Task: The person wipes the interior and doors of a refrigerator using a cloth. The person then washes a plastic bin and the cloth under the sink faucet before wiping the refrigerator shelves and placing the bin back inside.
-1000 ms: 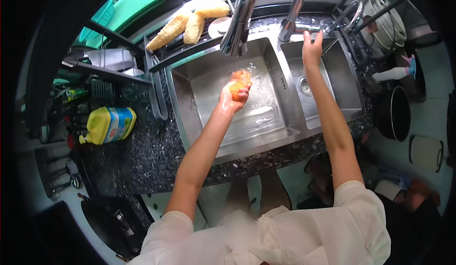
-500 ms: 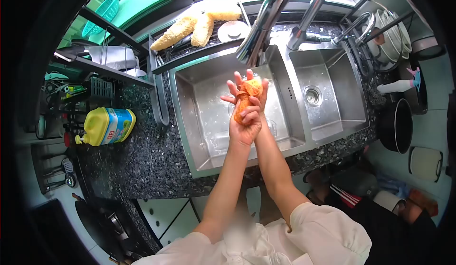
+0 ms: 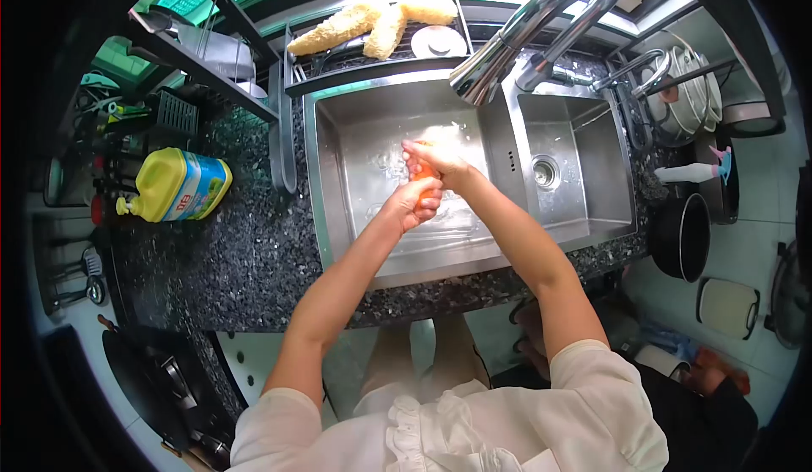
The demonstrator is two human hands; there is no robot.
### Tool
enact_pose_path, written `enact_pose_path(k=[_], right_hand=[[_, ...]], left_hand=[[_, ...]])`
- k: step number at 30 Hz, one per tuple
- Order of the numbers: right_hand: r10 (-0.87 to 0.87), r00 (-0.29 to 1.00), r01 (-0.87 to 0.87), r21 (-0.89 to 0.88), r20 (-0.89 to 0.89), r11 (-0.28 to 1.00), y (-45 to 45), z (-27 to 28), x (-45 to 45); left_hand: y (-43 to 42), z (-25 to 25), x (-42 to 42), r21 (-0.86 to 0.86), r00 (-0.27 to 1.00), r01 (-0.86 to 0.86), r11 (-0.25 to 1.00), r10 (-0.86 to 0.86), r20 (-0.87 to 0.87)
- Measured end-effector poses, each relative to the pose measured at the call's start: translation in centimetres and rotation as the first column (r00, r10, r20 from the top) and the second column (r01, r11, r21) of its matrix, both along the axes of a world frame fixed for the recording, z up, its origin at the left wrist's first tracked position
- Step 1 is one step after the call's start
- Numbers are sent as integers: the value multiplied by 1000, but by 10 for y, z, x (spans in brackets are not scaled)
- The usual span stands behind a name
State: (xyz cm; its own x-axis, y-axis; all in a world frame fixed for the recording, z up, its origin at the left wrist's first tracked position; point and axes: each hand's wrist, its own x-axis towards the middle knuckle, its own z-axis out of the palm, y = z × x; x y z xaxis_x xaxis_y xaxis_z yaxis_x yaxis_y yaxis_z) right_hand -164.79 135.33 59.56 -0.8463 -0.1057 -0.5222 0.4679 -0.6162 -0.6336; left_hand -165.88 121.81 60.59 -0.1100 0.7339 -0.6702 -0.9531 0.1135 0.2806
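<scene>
Over the large left basin of the steel sink (image 3: 355, 134), both hands are closed around a bunched orange cloth (image 3: 425, 176). My left hand (image 3: 411, 205) wraps its lower end, fingers curled tight. Above it and slightly to the right, my right hand (image 3: 441, 166) grips the upper end. Most of the cloth is hidden inside the hands; a smooth, tight stretch shows between them. The chrome faucet (image 3: 486, 74) arches over the basin behind the hands. Water lies on the basin floor below.
A yellow jug (image 3: 179, 186) stands on the dark speckled counter (image 3: 254, 244) at left. Loofah gourds (image 3: 338, 30) lie on the rack behind the sink. A black pot (image 3: 682, 237) and spray bottle (image 3: 689, 172) are at right. Another person's dark clothing (image 3: 694, 421) shows at lower right.
My hands have lowered, and my right hand has gone from spread fingers to a closed grip. The cloth, loosely bunched before, is now squeezed between both hands. The view has shifted slightly.
</scene>
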Motion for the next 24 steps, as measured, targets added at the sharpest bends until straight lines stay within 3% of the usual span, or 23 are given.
enact_pose_path(k=[1, 2, 3, 4, 5, 6, 9, 10, 12, 14, 15, 17, 18, 20, 21, 24], right_hand=[[0, 1000, 0, 3, 1, 1000, -2, -2, -2], [7, 999, -12, 142, 39, 990, -5, -6, -3], [12, 996, -34, 272, 83, 962, -12, -10, -1], [16, 996, -40, 270, 90, 962, -17, -14, 1], [-58, 990, 10, 343, 130, 939, -20, -20, 0], [-132, 977, 52, 413, 166, 909, -24, -26, -1], [-269, 955, 169, 519, 124, 838, -31, -52, 1], [-352, 934, 251, 580, 65, 775, -34, -62, 5], [-408, 910, 307, 535, 78, 787, -37, -57, 10], [-544, 835, 368, 646, 87, 668, -42, -61, 17], [-554, 832, 348, 740, 40, 576, -40, -74, 19], [-594, 802, 334, 776, 64, 535, -42, -88, 30], [-642, 763, 331, 810, 72, 484, -43, -88, 33], [-656, 751, 328, 822, 73, 466, -43, -92, 38], [-690, 721, 342, 832, 65, 436, -42, -96, 41], [-743, 669, 400, 823, 38, 403, -47, -82, 49]], left_hand=[[0, -18, 3, -59, 994, 23, 998, -29, -102], [1, -11, 6, -58, 995, 24, 998, -29, -98], [1, -5, 13, -181, 960, 46, 982, -94, -264], [3, 1, 17, -301, 894, 45, 952, -173, -414], [7, -31, 17, -413, 870, 41, 910, -236, -433], [8, -31, 18, -413, 873, 37, 910, -230, -430], [8, -44, 35, -539, 387, -109, 835, -464, -797], [5, -52, 42, -547, 403, -110, 830, -466, -788], [4, -38, 46, -566, 278, -197, 800, -508, -815], [-3, -28, 54, -583, 279, -205, 786, -524, -804], [-6, -25, 57, -589, 226, -199, 783, -548, -805], [-12, -22, 63, -574, 116, -215, 790, -563, -818], [-13, -24, 65, -577, 125, -222, 786, -564, -816], [-17, -26, 67, -599, 74, -222, 769, -599, -797], [-19, -27, 69, -570, -24, -223, 791, -589, -808], [-18, -36, 70, -616, -44, -191, 764, -634, -772]])
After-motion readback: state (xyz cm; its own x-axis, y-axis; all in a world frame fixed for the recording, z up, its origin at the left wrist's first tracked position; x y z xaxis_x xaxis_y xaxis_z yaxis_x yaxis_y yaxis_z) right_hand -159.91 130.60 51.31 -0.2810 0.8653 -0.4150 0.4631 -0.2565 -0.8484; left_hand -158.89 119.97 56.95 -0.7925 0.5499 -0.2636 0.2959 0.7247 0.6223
